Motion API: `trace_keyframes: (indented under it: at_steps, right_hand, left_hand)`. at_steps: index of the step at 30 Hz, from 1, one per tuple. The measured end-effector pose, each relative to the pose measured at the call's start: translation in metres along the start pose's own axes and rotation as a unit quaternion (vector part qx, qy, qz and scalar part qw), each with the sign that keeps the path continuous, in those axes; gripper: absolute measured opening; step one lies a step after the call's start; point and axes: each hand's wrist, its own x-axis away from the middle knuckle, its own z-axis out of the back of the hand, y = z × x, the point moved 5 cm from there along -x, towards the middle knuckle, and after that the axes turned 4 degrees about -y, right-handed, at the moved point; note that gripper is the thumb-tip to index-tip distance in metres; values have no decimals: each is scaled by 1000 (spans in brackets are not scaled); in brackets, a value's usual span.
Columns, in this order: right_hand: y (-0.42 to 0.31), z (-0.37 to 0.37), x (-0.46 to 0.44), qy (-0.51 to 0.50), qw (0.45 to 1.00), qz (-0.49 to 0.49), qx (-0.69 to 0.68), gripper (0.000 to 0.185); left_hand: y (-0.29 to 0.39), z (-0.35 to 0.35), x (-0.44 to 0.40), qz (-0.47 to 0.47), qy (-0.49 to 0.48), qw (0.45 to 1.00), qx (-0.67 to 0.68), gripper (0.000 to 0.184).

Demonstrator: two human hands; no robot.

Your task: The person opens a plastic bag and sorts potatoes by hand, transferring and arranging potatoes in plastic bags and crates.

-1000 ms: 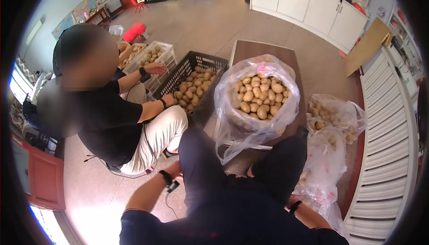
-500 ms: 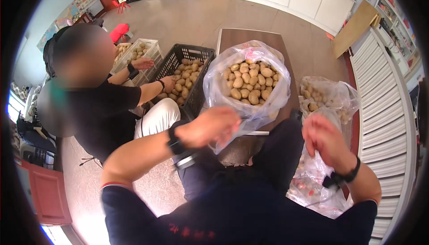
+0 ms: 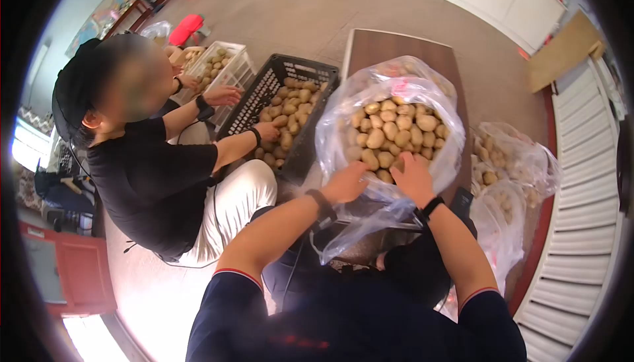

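Potatoes [image 3: 395, 131] heaped inside an open clear plastic bag [image 3: 328, 139] on a brown-topped desk [image 3: 422, 48], head view. Left hand [image 3: 348, 182] at the bag's near rim, fingers curled, any grip on plastic or potato impossible to tell. Right hand [image 3: 415, 180] just beside, fingers bent down over the nearest potatoes, likewise unclear whether closed around one. To the left, a co-worker's hand [image 3: 269, 131] among potatoes in a black perforated plastic crate [image 3: 312, 154]; to the right, more clear bags of potatoes [image 3: 505, 159] on the floor [image 3: 297, 19].
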Motion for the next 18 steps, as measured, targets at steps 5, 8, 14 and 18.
trace_keyframes:
  at_steps: [5, 8, 14, 18]
  right_hand:
    - [-3, -11, -2, -9, 1000, 23, 3, 43]
    - [-3, -11, -6, -20, 999, 30, 11, 42]
    - [15, -24, -16, 69, 987, 140, -29, 39]
    - [24, 4, -18, 48, 976, -8, -210, 37]
  left_hand:
    - [15, 11, 10, 12, -51, 998, -28, 31]
    - [17, 11, 8, 59, -76, 995, -33, 30]
    - [27, 11, 9, 96, -74, 990, -75, 21]
    - [28, 10, 9, 81, -73, 992, -61, 22]
